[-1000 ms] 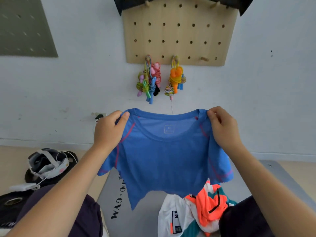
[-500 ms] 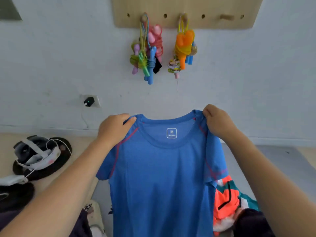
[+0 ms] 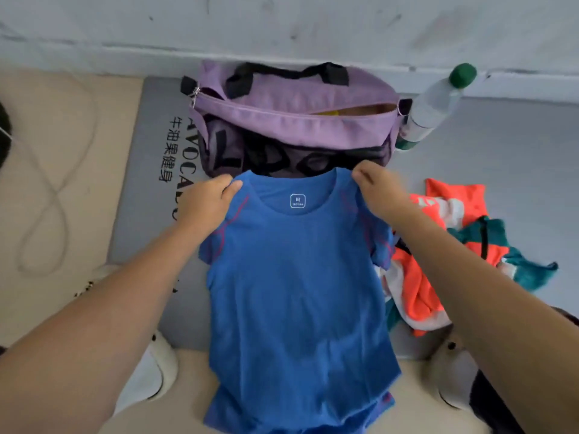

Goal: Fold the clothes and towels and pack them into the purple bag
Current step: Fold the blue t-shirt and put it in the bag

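blue t-shirt (image 3: 297,277) hangs unfolded, left hand (image 3: 208,202) and right hand (image 3: 380,191) pinching its shoulders; orange clothes (image 3: 438,245) and purple bag (image 3: 291,114) wait.

A blue T-shirt (image 3: 297,277) with pink seams hangs spread at centre, the purple bag (image 3: 291,117) at twelve o'clock, an orange-white-teal garment (image 3: 438,245) crumpled at three.

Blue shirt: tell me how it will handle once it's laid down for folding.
Probably floppy: the blue shirt hangs limp from the left hand and right hand pinching its shoulders. Likely light, since fingertip pinches carry it. Its hem bunches below, so it may need smoothing.
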Action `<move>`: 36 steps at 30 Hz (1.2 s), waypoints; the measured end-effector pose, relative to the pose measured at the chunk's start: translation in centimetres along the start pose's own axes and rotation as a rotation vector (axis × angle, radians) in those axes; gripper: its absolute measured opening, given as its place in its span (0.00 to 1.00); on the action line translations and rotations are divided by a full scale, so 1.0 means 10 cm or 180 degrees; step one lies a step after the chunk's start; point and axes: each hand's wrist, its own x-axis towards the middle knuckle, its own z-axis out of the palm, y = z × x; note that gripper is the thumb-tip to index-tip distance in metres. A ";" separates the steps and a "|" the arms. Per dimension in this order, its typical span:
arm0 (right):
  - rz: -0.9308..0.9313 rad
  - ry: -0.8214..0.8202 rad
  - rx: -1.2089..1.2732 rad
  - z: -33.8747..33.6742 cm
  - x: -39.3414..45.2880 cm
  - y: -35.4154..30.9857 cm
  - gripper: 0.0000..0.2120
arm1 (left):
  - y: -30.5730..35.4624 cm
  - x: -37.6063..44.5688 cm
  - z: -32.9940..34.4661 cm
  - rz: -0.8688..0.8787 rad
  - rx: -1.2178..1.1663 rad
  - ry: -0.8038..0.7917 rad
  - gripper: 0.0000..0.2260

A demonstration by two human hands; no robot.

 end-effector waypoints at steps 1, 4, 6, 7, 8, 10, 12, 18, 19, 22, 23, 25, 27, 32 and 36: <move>0.0006 0.0074 -0.0072 0.04 0.04 0.00 0.08 | -0.01 0.05 0.03 0.0053 -0.0029 0.0017 0.16; -0.0016 0.0327 -0.0330 0.13 0.05 -0.03 0.10 | 0.00 0.08 0.12 0.0142 -0.0251 0.0053 0.11; 0.0034 0.0543 -0.0361 0.18 -0.07 -0.05 0.11 | 0.00 -0.04 0.16 0.0063 -0.0425 0.0072 0.18; 0.0052 0.0715 -0.0365 0.20 -0.17 -0.06 0.12 | -0.01 -0.14 0.20 -0.0052 -0.0546 0.0165 0.20; 0.0040 0.0920 -0.0338 0.23 -0.30 -0.08 0.11 | 0.00 -0.27 0.23 -0.0228 -0.0674 0.0294 0.19; -0.0008 0.1232 -0.0100 0.32 -0.60 -0.11 0.06 | -0.01 -0.58 0.34 -0.0702 -0.0897 0.0554 0.16; 0.0180 0.1216 0.0202 0.47 -0.91 -0.09 0.09 | -0.02 -0.91 0.47 -0.1272 -0.1144 0.0656 0.12; 0.1213 0.1243 0.0397 0.77 -1.63 0.29 0.11 | -0.12 -1.60 0.77 -0.2515 -0.1701 0.0205 0.16; 0.1409 0.1202 0.0408 0.78 -1.68 0.34 0.14 | -0.15 -1.62 0.77 -0.2610 -0.1666 0.0047 0.19; 0.1970 0.0842 0.0864 0.76 -1.72 0.47 0.19 | -0.27 -1.58 0.78 -0.2622 -0.1714 -0.0377 0.14; 0.2042 0.0645 0.0959 0.74 -1.71 0.49 0.16 | -0.28 -1.56 0.76 -0.2635 -0.1899 -0.0468 0.15; 0.1947 0.0266 0.1016 0.71 -1.67 0.54 0.10 | -0.30 -1.52 0.71 -0.2773 -0.2505 -0.0553 0.13; 0.1929 -0.0053 0.1323 0.66 -1.66 0.56 0.07 | -0.33 -1.50 0.67 -0.2894 -0.3049 -0.0541 0.11; 0.2475 -0.0933 0.3121 0.54 -1.73 0.60 0.19 | -0.40 -1.56 0.63 -0.3064 -0.3661 -0.0974 0.03; 0.2415 -0.0748 0.4139 0.56 -1.71 0.55 0.15 | -0.45 -1.60 0.56 -0.3105 -0.3834 -0.0829 0.08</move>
